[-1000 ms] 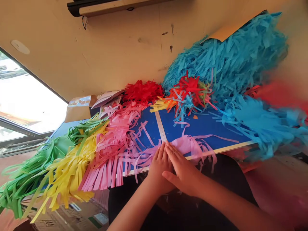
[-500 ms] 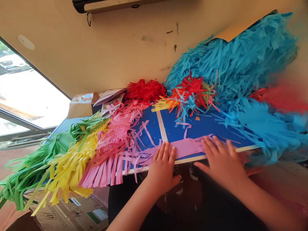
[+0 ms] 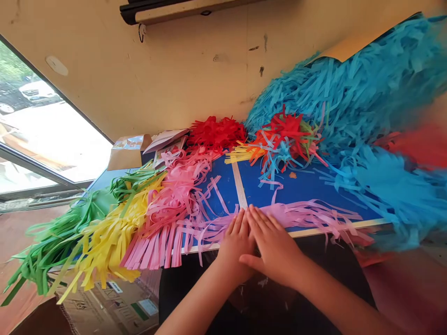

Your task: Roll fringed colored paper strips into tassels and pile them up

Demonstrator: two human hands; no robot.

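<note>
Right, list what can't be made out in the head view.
Head view:
Pink paper fringe: the stretch under the left hand and right hand is hidden by those hands.
Blue board: its far corners are hidden by heaped paper strips.
Red paper strips: blurred and cut off by the right edge.
Cardboard carton: its printing is too small to read.

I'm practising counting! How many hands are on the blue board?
2: the left hand and right hand, side by side on pink paper fringe at the near edge of the blue board.
</note>
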